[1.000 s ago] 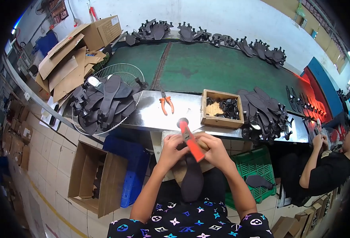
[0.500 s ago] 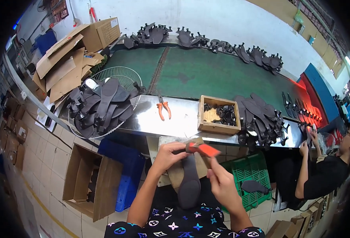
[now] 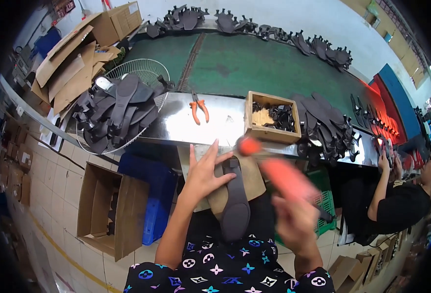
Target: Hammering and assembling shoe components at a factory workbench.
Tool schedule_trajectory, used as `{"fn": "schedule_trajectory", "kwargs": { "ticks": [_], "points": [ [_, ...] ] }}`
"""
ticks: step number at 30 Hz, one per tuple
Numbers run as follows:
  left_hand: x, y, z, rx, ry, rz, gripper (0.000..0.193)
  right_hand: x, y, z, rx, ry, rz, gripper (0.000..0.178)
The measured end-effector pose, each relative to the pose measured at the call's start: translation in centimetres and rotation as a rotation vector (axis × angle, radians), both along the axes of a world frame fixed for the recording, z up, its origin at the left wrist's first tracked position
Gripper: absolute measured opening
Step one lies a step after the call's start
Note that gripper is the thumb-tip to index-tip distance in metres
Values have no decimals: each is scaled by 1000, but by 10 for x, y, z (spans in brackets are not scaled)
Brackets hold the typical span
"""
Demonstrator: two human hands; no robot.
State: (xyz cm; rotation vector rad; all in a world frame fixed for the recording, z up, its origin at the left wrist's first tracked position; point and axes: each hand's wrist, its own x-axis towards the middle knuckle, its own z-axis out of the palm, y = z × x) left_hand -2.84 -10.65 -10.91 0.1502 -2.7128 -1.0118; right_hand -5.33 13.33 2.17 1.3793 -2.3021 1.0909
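A dark sandal sole (image 3: 236, 204) lies lengthwise on a tan work block (image 3: 250, 182) in front of me. My left hand (image 3: 204, 172) lies flat on the block, fingers spread, and presses the sole's strap end. My right hand (image 3: 295, 223) is blurred with motion and grips an orange-handled tool (image 3: 274, 171) raised above the block's right side. The tool's rounded head points toward the metal bench.
A wooden box (image 3: 271, 118) of small parts, orange pliers (image 3: 199, 108) and piles of dark soles (image 3: 329, 126) sit on the metal bench (image 3: 176, 127). A wire basket (image 3: 120, 105) holds more soles. A green belt (image 3: 269, 66) runs behind. An open cardboard box (image 3: 109, 210) stands lower left. A seated person (image 3: 396, 200) works at right.
My right hand has lifted the orange-handled tool up and away to the right. My left hand has flattened onto the sole's strap end.
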Motion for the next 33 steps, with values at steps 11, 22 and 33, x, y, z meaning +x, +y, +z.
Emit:
{"fn": "schedule_trajectory", "kwargs": {
  "ticks": [11,22,33],
  "points": [
    [10,3,18,-26,333,-149,21,-7,5,-21,-82,-72,-170,23],
    [106,59,84,964,-204,-231,24,-35,-19,-69,331,-97,277,35],
    [115,76,97,1440,-618,-488,36,43,-6,-70,-545,-1530,700,55]
  ]
}}
